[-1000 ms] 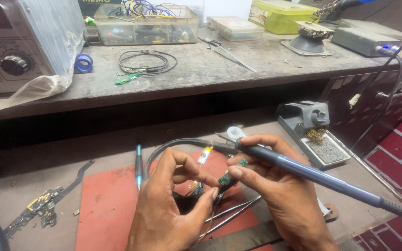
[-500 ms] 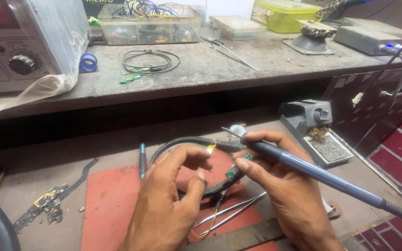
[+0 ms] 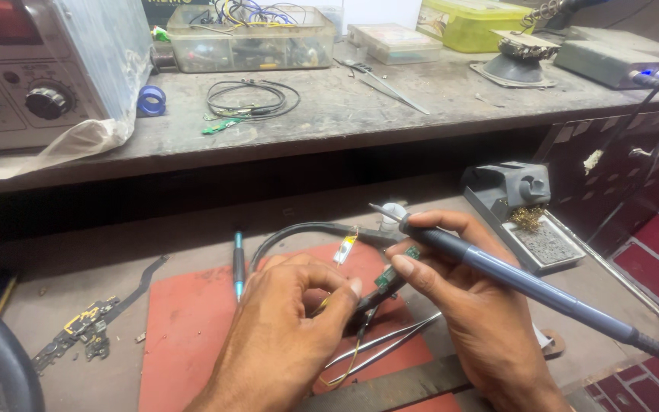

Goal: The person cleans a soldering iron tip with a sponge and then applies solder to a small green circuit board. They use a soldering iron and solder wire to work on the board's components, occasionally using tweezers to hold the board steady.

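Seen from above, over a worn grey workbench. Nearest, on a smooth red rubber mat [image 3: 192, 336] at the bench's front edge: left hand [image 3: 284, 336], fingers curled nearly closed, thumb and forefinger pinched on something small, too hidden to name. Beside it, touching fingertips, right hand [image 3: 474, 313], wrapped firmly round a slim blue-grey soldering iron [image 3: 528, 284], metal tip raised toward the back. Between the two hands, a tiny green circuit board [image 3: 384, 276], pressed under the right forefinger. Under the hands, thin steel tweezers [image 3: 390, 345], lying flat on the mat. Farther right, a dark iron stand [image 3: 509, 191] with brass wool. Beyond, on a raised dusty shelf [image 3: 390, 114]: coiled black wire [image 3: 253, 98], clear plastic parts boxes [image 3: 245, 38].
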